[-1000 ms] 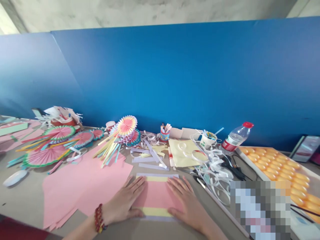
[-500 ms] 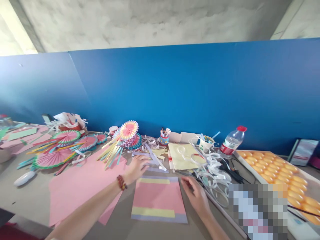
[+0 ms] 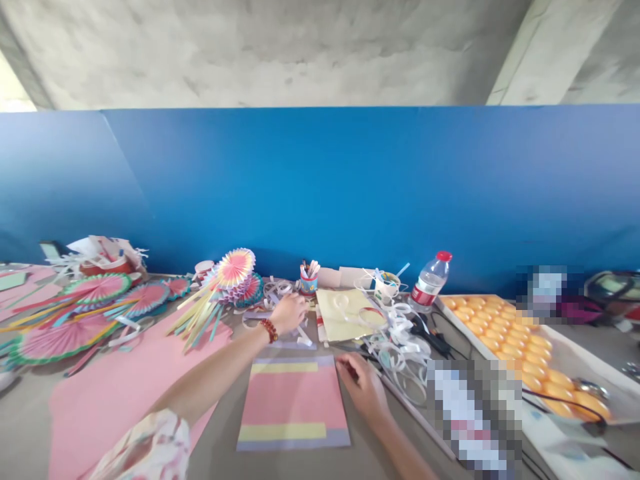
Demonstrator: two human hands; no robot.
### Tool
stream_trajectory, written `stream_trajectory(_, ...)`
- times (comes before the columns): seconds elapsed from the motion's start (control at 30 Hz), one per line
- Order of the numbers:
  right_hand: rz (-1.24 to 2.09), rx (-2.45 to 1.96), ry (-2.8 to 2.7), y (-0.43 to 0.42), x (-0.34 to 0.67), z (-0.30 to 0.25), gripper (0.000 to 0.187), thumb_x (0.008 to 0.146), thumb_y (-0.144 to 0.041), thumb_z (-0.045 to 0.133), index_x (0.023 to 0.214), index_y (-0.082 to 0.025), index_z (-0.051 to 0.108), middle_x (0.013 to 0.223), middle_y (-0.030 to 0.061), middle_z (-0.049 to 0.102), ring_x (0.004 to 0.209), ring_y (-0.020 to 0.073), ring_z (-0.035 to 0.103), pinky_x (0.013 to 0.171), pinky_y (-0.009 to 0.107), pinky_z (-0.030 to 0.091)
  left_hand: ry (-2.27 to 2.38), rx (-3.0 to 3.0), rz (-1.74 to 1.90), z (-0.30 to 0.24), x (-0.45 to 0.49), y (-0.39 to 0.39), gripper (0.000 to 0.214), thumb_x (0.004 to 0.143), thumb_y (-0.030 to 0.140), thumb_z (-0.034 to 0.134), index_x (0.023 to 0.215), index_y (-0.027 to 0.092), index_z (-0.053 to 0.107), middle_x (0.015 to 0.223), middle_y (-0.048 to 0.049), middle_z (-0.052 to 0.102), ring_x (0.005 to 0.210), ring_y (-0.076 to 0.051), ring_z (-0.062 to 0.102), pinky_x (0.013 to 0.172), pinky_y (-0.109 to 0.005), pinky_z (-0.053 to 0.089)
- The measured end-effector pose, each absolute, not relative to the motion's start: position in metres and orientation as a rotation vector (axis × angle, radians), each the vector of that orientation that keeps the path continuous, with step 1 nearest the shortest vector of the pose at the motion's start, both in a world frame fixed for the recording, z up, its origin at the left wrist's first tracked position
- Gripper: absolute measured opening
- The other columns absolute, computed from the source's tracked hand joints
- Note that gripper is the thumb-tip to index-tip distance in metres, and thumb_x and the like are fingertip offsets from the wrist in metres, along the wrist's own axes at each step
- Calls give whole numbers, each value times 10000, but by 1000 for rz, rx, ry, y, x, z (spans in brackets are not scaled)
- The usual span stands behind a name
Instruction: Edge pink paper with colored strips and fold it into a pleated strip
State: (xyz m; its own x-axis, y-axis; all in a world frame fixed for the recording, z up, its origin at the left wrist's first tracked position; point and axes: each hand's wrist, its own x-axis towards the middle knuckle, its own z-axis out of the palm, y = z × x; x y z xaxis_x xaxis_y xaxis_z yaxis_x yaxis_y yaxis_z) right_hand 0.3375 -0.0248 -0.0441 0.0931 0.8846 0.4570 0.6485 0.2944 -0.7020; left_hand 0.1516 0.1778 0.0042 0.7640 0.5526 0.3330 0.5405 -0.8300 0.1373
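Observation:
A layered sheet [image 3: 293,403] of pink paper with yellow bands and a lilac border lies flat in front of me. My right hand [image 3: 361,386] rests at its upper right corner, fingers curled on the edge. My left hand [image 3: 289,313], with a red bead bracelet on the wrist, is stretched forward over a heap of lilac and white paper strips [image 3: 287,328] beyond the sheet; its fingers are bent down among them and what they grip, if anything, is hidden.
Folded paper fans [image 3: 95,303] and a fan with long strips [image 3: 227,277] lie at the left above large pink sheets [image 3: 105,393]. A pen cup [image 3: 309,280], yellow paper [image 3: 345,310], white tape curls [image 3: 400,343], a water bottle [image 3: 430,281] and an orange dimpled tray [image 3: 520,343] fill the right. A blue partition stands behind.
Both hands lifted off the layered sheet. My left hand reached forward to the strips; my right hand slid to the sheet's upper right corner. The camera tilted up.

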Motion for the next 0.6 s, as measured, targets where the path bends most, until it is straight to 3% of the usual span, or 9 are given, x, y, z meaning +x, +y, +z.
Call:
stream_trajectory(0.17, 336, -1428, -1618, -25, 338, -45, 202, 942, -300, 482, 921, -206, 659, 871, 57, 678, 783, 199, 643, 692, 273, 492, 1075, 2639, 947, 31, 136, 190, 327, 951, 335, 579, 1228, 161, 564, 1226, -96, 587, 1032, -219, 615, 868, -424, 541)
stream_trajectory(0.27, 326, -1428, -1616, -26, 339, -45, 213, 946, -310, 478, 924, -204, 661, 862, 58, 670, 769, 199, 639, 692, 282, 495, 1107, 2472, 1228, 54, 120, 182, 217, 997, 284, 446, 1083, 162, 603, 1099, -105, 619, 1014, -208, 600, 911, -398, 496)
stream_trajectory(0.33, 321, -1424, -1613, -26, 339, -45, 220, 952, -319, 473, 937, -205, 660, 871, 62, 668, 763, 199, 638, 686, 285, 500, 1075, 2391, 1333, 65, 109, 170, 162, 962, 272, 483, 1019, 180, 604, 1077, -97, 624, 1059, -220, 580, 942, -381, 463)
stream_trajectory(0.5, 306, -1401, -1601, -27, 339, -46, 222, 958, -336, 478, 955, -207, 659, 902, 77, 670, 756, 203, 635, 668, 293, 514, 963, 2191, 1355, 80, 90, 136, 129, 936, 279, 488, 885, 187, 563, 820, -25, 637, 750, -155, 640, 703, -267, 503)
stream_trajectory(0.6, 282, -1382, -1571, -32, 339, -39, 228, 961, -347, 482, 1021, -211, 654, 972, 93, 667, 786, 210, 635, 698, 314, 527, 858, 2099, 1263, 86, 84, 111, 135, 936, 294, 496, 893, 178, 552, 791, -22, 650, 720, -150, 654, 641, -241, 504)
